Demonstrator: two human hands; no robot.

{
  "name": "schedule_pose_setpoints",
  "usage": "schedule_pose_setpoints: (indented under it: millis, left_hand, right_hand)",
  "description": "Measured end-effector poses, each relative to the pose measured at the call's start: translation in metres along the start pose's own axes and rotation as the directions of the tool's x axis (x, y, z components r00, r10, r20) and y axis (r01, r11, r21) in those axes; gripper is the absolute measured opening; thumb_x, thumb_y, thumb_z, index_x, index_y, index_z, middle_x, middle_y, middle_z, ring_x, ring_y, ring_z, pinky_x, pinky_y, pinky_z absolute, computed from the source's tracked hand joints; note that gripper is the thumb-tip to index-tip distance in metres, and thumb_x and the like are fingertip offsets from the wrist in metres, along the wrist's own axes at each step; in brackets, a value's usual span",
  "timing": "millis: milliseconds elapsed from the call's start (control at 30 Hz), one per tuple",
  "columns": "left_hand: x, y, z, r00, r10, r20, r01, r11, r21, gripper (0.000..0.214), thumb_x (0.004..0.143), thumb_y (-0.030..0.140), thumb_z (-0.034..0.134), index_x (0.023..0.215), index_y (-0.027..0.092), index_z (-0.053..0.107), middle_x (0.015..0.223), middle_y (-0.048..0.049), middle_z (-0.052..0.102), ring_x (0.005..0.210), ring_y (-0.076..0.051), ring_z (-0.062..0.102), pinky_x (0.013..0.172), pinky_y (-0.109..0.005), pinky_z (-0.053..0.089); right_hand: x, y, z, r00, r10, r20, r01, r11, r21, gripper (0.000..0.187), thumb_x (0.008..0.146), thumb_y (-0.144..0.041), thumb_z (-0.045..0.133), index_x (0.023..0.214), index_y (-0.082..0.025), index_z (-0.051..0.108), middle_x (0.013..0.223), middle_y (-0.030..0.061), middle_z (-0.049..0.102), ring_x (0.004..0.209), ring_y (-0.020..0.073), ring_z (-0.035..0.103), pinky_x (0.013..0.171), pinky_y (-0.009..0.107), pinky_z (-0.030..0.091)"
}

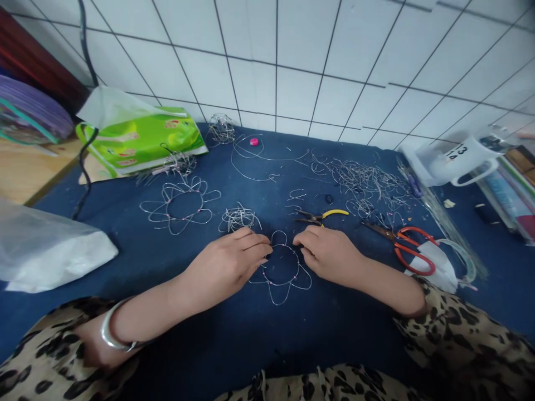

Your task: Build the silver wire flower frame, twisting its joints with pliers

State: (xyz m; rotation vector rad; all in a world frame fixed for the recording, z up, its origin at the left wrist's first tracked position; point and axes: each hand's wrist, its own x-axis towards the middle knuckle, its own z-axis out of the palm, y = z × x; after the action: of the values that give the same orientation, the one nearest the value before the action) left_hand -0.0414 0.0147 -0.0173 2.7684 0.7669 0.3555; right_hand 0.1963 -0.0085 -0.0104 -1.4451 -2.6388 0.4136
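Observation:
A wire flower frame point(279, 283), a ring with looped petals and small pink beads, lies on the dark blue cloth in front of me. My left hand point(234, 257) is closed on its upper left side, the fingertips pinching the wire. At its upper right, my right hand point(328, 253) has thumb and fingers bent together beside the ring; whatever they pinch is too small to make out. Just beyond my right hand lie yellow-handled pliers point(334, 213), partly covered by it. A small heap of bent wire pieces point(239, 217) sits beyond my left hand.
Another wire flower point(184, 206) lies to the left, near a green tissue pack point(146, 139). Red-handled scissors point(413, 250), a tangle of wire scraps point(368, 181) and a white mug point(460, 159) are on the right. A plastic bag point(54, 250) stands at the left edge. Tiled wall behind.

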Motion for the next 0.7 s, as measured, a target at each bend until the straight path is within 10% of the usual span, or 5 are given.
schedule_pose_setpoints:
  millis: [700]
  left_hand:
    - [0.005, -0.014, -0.001, 0.998, 0.005, 0.056, 0.004, 0.987, -0.158, 0.024, 0.089, 0.027, 0.047, 0.109, 0.02, 0.058, 0.109, -0.0071, 0.059, 0.1, -0.02, 0.05, 0.088, -0.038, 0.042]
  right_hand:
    - [0.0, 0.003, 0.011, 0.991, -0.016, -0.133, 0.014, 1.0, -0.017, 0.027, 0.089, -0.022, 0.037, 0.105, -0.02, 0.059, 0.095, 0.0059, 0.058, 0.08, 0.0137, 0.055, 0.062, 0.023, 0.038]
